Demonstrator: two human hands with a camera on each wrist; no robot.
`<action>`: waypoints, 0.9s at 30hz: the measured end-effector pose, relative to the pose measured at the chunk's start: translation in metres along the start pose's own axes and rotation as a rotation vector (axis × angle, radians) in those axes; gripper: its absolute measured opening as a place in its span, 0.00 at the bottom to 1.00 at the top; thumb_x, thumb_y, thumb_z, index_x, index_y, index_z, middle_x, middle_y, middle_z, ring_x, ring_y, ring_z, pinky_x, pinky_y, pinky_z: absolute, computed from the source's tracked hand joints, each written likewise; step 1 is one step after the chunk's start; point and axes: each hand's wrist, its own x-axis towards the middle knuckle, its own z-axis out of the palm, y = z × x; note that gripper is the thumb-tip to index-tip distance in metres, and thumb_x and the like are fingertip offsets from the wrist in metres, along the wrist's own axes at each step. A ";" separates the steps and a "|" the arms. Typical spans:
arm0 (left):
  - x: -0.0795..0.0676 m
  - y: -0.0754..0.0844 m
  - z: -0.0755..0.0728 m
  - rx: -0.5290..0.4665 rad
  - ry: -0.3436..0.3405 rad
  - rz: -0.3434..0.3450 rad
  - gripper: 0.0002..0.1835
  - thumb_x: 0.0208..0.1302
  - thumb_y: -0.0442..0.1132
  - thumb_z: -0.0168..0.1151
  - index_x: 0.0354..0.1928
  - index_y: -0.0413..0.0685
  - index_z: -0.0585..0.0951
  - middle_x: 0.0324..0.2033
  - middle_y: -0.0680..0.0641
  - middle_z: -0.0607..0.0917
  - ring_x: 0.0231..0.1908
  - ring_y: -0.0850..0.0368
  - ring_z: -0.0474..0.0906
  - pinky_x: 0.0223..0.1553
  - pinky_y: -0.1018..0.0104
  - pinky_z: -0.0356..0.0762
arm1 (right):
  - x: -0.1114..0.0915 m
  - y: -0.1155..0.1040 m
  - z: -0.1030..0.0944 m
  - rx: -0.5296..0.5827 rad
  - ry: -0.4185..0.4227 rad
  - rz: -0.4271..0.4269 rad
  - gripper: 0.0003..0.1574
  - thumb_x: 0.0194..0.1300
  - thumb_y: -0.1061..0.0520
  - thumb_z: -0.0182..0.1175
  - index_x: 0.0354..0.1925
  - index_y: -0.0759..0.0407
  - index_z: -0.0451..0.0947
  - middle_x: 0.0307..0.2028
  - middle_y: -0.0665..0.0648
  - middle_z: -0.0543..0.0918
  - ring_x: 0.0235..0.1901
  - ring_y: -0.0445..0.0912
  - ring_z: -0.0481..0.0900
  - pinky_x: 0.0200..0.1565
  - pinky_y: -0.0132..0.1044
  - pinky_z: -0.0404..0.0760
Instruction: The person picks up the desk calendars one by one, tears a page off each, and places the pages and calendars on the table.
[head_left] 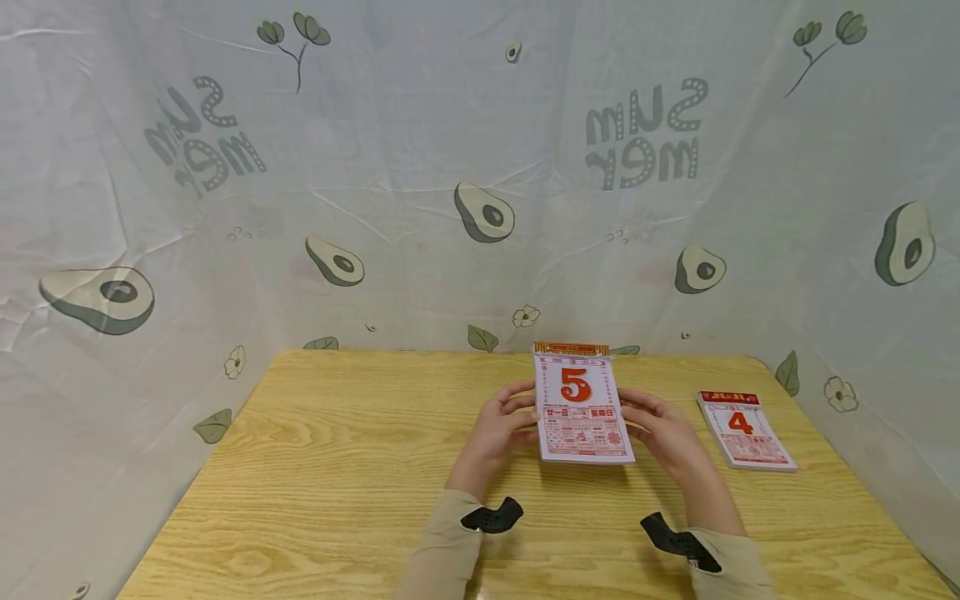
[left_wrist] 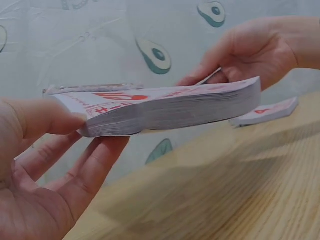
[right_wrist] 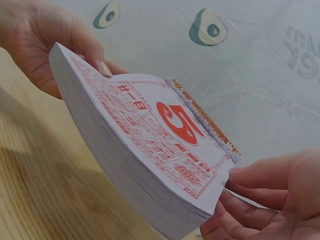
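- Calendar pad marked 5 (head_left: 585,410) is up off the table (head_left: 352,454), just right of its middle, header band at the far end.
- Left grip (head_left: 499,423) pinches the left edge, thumb on top, fingers under; right grip (head_left: 660,427) pinches the right edge.
- Page block bows, so I'd keep both sides level, support from below, thumbs light; squeezing inward likely fans sheets.
- Mind clearance to smaller pad marked 4 (head_left: 748,435), on the table at right.
- Can't see: pad's underside, right fingertips beneath it. Fine print unreadable. Wrist views crop their own hands.
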 end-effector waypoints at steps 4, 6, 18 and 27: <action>0.000 0.004 -0.007 -0.009 -0.014 -0.002 0.27 0.62 0.25 0.60 0.64 0.46 0.72 0.46 0.48 0.83 0.36 0.57 0.83 0.33 0.65 0.80 | 0.000 -0.002 0.008 0.009 0.002 -0.012 0.37 0.73 0.59 0.53 0.71 0.74 0.52 0.45 0.37 0.79 0.46 0.32 0.79 0.47 0.28 0.78; 0.000 0.006 -0.010 -0.014 -0.026 -0.003 0.28 0.62 0.24 0.59 0.64 0.45 0.71 0.45 0.50 0.83 0.35 0.57 0.83 0.33 0.65 0.80 | 0.000 -0.003 0.012 0.013 0.005 -0.014 0.37 0.72 0.60 0.54 0.71 0.74 0.52 0.46 0.38 0.79 0.46 0.32 0.79 0.47 0.27 0.79; 0.000 0.017 -0.030 -0.061 -0.051 -0.057 0.28 0.64 0.25 0.56 0.66 0.45 0.69 0.46 0.50 0.83 0.36 0.57 0.84 0.35 0.65 0.81 | 0.001 -0.010 0.041 -0.083 0.111 -0.052 0.30 0.73 0.65 0.50 0.69 0.71 0.59 0.63 0.70 0.69 0.46 0.30 0.76 0.47 0.24 0.78; -0.002 0.022 -0.038 -0.112 -0.081 -0.143 0.24 0.74 0.35 0.49 0.70 0.44 0.66 0.45 0.52 0.82 0.38 0.57 0.82 0.37 0.63 0.81 | 0.002 -0.013 0.057 -0.136 0.201 -0.056 0.28 0.72 0.67 0.51 0.67 0.69 0.64 0.62 0.72 0.69 0.42 0.30 0.75 0.45 0.22 0.78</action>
